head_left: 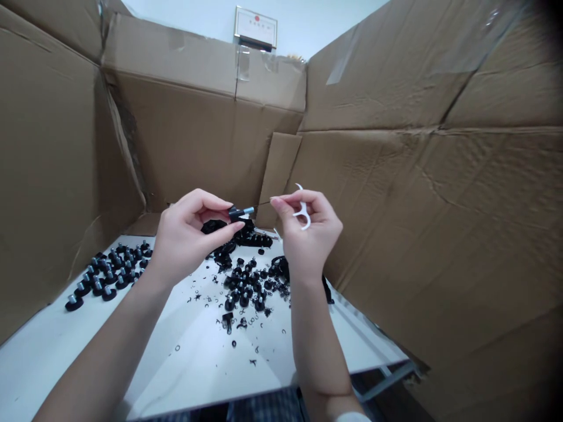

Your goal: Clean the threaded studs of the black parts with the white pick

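A small black plastic piece with a silver metal stud [241, 213] is held above the tabletop, pinched by its dark end between thumb and fingers of the left hand [187, 234]. Stud left bare and aimed rightward, presumably so that its tip can be reached. A thin dark rod [264, 203] is pinched in the right hand [310, 237], pointed at the stud; contact cannot be told. A curved white plastic piece [303, 215] is lodged at the same fingers; whether it is joined to the rod is unclear.

Below, on the white tabletop [197, 363], a loose heap of black studded parts [244, 284] is partly hidden by the right forearm. Tiny black rings and scraps [177, 348] are strewn nearer. At left, black discs with upright silver studs [97, 287] are grouped, stood on their flat sides, likely for stability. Sideways reach is limited by tall brown cardboard walls [193, 135].
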`<state>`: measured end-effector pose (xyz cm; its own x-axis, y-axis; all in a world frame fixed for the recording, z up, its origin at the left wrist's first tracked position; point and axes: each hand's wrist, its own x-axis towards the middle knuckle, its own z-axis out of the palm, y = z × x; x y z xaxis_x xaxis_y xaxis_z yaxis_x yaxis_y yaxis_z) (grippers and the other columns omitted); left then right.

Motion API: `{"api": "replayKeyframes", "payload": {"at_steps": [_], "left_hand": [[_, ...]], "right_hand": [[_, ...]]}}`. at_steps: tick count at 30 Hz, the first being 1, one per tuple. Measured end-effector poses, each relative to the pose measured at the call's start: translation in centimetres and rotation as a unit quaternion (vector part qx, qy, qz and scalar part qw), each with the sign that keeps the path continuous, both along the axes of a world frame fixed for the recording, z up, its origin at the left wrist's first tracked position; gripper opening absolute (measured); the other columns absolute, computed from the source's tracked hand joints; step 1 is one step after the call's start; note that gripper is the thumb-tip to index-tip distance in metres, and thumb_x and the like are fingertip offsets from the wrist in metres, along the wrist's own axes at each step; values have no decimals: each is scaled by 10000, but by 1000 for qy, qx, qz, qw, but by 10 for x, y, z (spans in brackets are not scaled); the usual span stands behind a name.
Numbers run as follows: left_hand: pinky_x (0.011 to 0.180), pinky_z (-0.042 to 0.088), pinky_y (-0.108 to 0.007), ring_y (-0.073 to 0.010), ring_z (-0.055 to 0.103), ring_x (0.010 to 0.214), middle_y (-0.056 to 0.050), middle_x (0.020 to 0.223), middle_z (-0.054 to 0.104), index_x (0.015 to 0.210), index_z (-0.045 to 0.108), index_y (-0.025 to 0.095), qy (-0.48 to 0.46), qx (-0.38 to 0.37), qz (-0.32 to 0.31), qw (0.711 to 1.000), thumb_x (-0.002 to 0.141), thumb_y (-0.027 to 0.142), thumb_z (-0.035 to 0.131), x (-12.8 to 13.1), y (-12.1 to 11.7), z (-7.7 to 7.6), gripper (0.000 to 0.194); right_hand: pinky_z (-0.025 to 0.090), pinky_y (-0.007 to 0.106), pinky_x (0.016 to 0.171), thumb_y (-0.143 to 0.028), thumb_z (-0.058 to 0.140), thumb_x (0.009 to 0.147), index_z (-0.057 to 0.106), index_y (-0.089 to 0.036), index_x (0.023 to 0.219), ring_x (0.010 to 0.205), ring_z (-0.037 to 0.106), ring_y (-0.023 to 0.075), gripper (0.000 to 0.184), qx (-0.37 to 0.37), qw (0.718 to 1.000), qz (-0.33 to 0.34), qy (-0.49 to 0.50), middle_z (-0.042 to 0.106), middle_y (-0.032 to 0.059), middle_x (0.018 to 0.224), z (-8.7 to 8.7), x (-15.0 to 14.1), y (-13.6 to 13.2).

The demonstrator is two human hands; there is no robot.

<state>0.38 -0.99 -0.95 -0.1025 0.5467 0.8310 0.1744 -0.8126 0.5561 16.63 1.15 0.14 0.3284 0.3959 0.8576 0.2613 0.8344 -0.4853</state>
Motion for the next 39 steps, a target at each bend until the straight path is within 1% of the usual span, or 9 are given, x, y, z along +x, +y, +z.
{"api": "replayKeyframes", "payload": {"at_steps": [6,11,15,19,24,28,31,35,39], "left_hand": [[581,512,-214,-103,605,635,21,702,638,787,684,212,-55,-66,4,996,633,140,819,-25,6,8,217],[582,497,-230,-107,596,606,13,672,643,732,678,206,-79,-127,-80,986,589,175,850,-45,23,7,226],[645,522,-215,-85,618,624,29,685,653,751,666,205,-199,-100,-121,967,616,170,810,-42,32,5,201],[673,515,-197,-75,618,660,37,701,633,781,663,190,-198,-114,-120,966,619,169,827,-30,33,3,231],[713,523,-203,-88,629,728,26,757,648,818,671,193,-128,-107,-110,980,628,187,854,-17,25,1,264],[757,544,-242,-115,648,790,12,821,662,824,656,197,-75,-72,-91,990,636,189,851,-4,15,0,271],[795,549,-278,-143,649,854,-5,883,653,822,645,201,-39,-12,-37,998,680,214,821,5,10,-3,226],[826,531,-312,-167,638,910,-18,933,662,824,653,227,28,82,83,993,737,191,771,8,10,-7,151],[791,515,-315,-175,627,863,-10,889,669,786,666,242,82,113,166,976,725,173,767,4,12,-6,137]], "right_hand": [[489,279,589,-190,721,748,581,-224,748,607,576,99,145,29,996,-73,49,633,-50,692,5,23,14],[523,336,652,-233,716,751,556,-240,751,644,593,137,160,42,987,-130,88,621,-24,706,8,35,21],[525,333,650,-244,709,746,564,-236,742,638,588,136,146,35,986,-135,91,605,-24,686,9,36,23],[550,354,713,-233,735,702,552,-220,703,701,644,145,183,-87,996,-4,-10,656,-25,719,10,39,24],[506,446,987,-236,804,635,490,-233,753,1166,626,222,336,-166,968,167,-92,707,42,1123,8,31,23],[520,422,996,-275,793,679,498,-254,829,1145,646,192,332,-166,924,332,-95,676,26,1242,4,12,17],[529,399,975,-304,755,732,505,-257,836,1056,681,167,275,-181,882,425,-93,725,10,1119,2,-1,13],[573,339,819,-247,805,639,473,-239,710,774,698,139,340,-207,884,419,-10,682,-62,701,0,-10,14],[548,303,657,-243,784,637,434,-227,641,610,631,114,350,-206,926,316,22,652,-63,644,-3,-15,12]]}}
